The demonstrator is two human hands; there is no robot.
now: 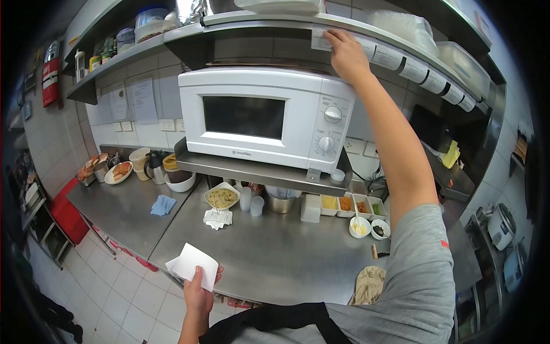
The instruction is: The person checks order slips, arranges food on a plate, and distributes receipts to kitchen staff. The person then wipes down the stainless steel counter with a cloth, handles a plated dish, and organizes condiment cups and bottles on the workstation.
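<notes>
My left hand [199, 291] is closed on a few white paper slips [195, 265], thumb on top, over the front edge of the steel counter [269, 243]. Raised high, my right hand [344, 53] touches a white paper slip [322, 39] at the left end of the row hanging from the shelf edge. Its fingers are bent over that slip. More printed slips [413, 70] hang to the right of it. Below the shelf stands a white microwave [258, 114]. Another small pile of slips [217, 218] lies on the counter by a bowl of food [222, 196].
White containers of toppings [346, 204] and two small bowls [360, 227] stand at the counter's right, with a beige cloth [368, 285] nearer me. A blue cloth [163, 205], a plate of food [118, 172] and a jug [154, 167] are at the left.
</notes>
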